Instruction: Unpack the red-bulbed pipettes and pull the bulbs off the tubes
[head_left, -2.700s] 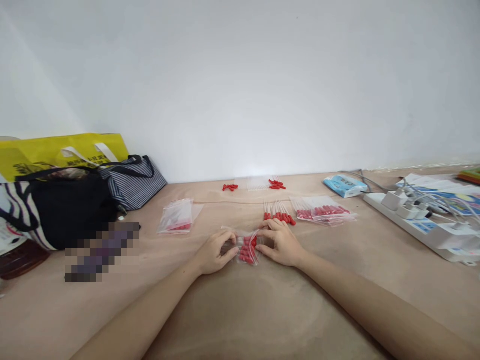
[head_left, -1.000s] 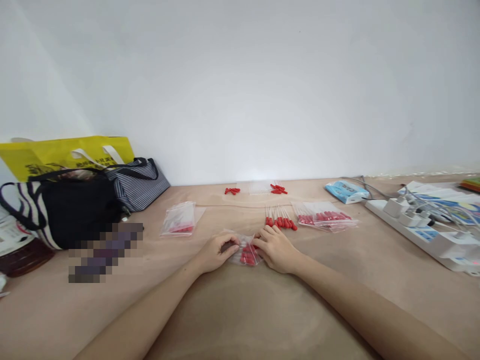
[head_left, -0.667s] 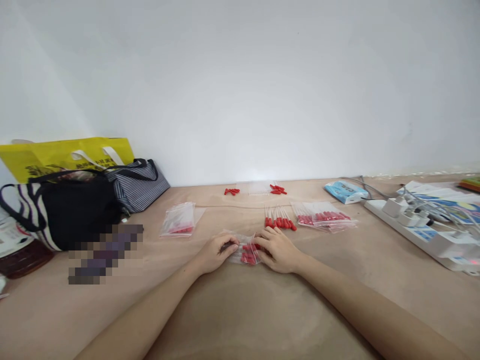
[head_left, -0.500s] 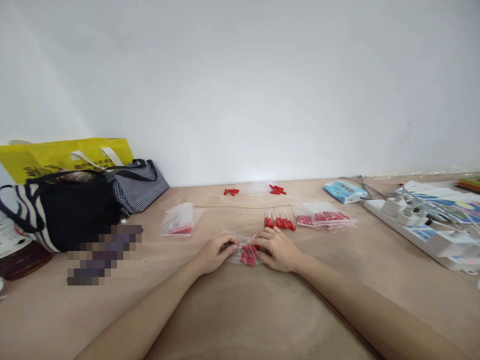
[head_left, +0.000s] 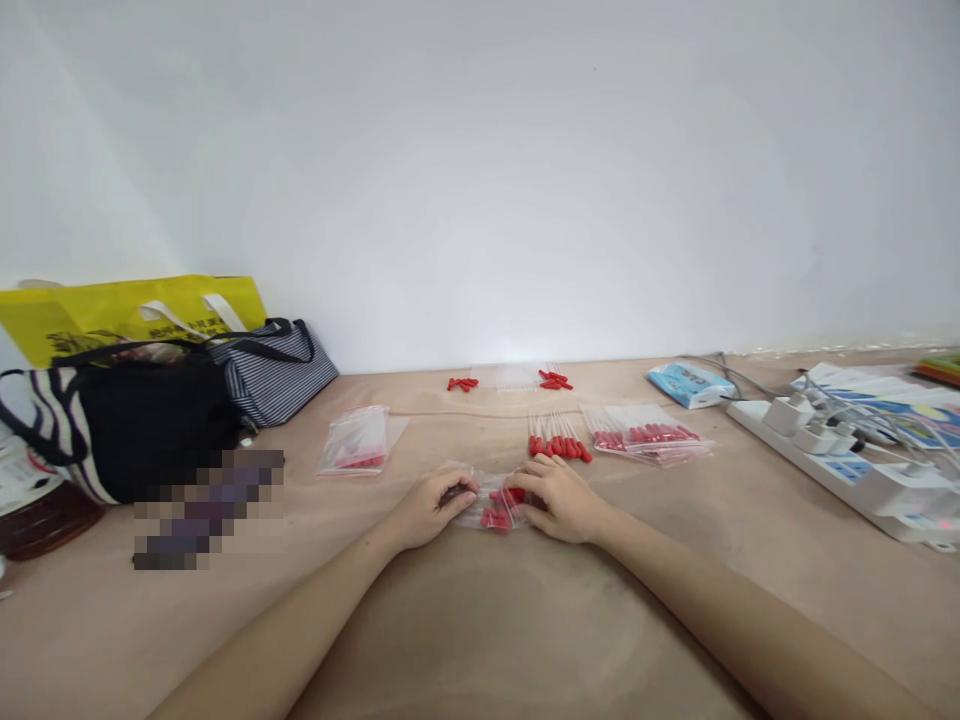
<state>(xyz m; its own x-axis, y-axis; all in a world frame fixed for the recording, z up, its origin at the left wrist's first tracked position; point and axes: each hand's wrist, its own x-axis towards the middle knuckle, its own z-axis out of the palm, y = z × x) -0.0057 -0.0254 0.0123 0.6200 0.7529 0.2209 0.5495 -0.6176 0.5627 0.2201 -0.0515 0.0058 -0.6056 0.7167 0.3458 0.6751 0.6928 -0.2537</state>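
Note:
A clear plastic bag with red-tipped pieces inside lies on the table between my hands. My left hand is closed on the bag's left end, thumb and fingers curled together. At the other end, my right hand has its bent fingers closed over the bag, partly covering the red tips. Just beyond my right hand lies a loose group of thin pale sticks with red ends. Filled clear bags are piled to its right. Another stack of clear bags with some red showing rests at the left.
Small red pieces and more red-ended sticks lie near the wall. At the right are a blue tissue pack and a power strip with plugs and cables. A black bag and a striped bag stand left.
The bag and the red pieces in it have shifted slightly between my fingers. Both hands stay in nearly the same place.

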